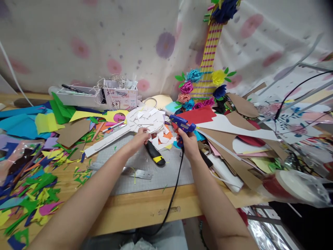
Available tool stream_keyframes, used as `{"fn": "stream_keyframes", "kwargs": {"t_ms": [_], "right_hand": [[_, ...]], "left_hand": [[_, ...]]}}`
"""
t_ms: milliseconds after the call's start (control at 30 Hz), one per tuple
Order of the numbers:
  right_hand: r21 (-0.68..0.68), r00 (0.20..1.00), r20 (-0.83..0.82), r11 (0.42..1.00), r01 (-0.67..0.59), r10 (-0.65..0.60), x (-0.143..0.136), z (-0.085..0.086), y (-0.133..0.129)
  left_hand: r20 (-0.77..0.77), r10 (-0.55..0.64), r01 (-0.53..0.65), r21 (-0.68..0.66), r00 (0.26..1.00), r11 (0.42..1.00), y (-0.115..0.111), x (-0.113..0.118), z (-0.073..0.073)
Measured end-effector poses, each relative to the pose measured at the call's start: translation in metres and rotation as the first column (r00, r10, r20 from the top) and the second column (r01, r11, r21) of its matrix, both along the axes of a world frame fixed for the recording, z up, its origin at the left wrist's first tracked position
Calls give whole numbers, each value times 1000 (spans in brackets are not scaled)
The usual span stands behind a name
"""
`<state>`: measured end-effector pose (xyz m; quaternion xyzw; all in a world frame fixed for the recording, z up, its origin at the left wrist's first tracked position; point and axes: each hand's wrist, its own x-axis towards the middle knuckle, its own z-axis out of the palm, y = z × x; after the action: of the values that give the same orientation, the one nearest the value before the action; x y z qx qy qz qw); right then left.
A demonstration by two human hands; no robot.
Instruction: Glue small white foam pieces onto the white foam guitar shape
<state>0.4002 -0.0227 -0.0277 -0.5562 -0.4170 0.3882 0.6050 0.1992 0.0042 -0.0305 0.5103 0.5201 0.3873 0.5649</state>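
Note:
In the head view my right hand [188,140] grips a blue hot glue gun [182,124], its nozzle pointing left and its black cord [174,189] hanging over the table edge. My left hand [143,137] is closed at the lower edge of a white guitar-shaped cut-out [125,129], whose round end is covered with small white paper scraps. Whether a loose scrap is also between those fingers cannot be seen. More white scraps [161,138] lie between the two hands. A black and yellow utility knife [155,154] rests just below my left hand.
A metal ruler [137,173] lies on the grey cutting mat [166,180]. Coloured paper offcuts [39,187] cover the left side. A white box [121,97] stands behind. A yellow paper guitar with flowers [208,59] leans at the back; cardboard sheets [234,152] and a plastic-wrapped roll [293,185] are right.

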Motion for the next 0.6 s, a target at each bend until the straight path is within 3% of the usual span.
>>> {"fn": "stream_keyframes", "kwargs": {"t_ms": [133,233,300,467,600], "right_hand": [[4,998,-20,998,-62,62,-21,-2,8],[8,992,-24,992,-126,126,-44,-4,15],[20,984,-22,984,-176,177,-60,-5,19],[17,968,-7,968,-252,252,-96,-11,22],[-16,967,-23,967,-253,252,-112,-14,18]], "left_hand": [[-358,-3,66,162,934,985,-12,-66,-1],[-554,135,79,344,821,935,-18,-118,0],[-654,222,77,396,723,915,-21,-152,1],[-817,169,81,254,552,964,-29,-211,-3],[-884,116,92,176,453,980,-32,-217,-10]]}}
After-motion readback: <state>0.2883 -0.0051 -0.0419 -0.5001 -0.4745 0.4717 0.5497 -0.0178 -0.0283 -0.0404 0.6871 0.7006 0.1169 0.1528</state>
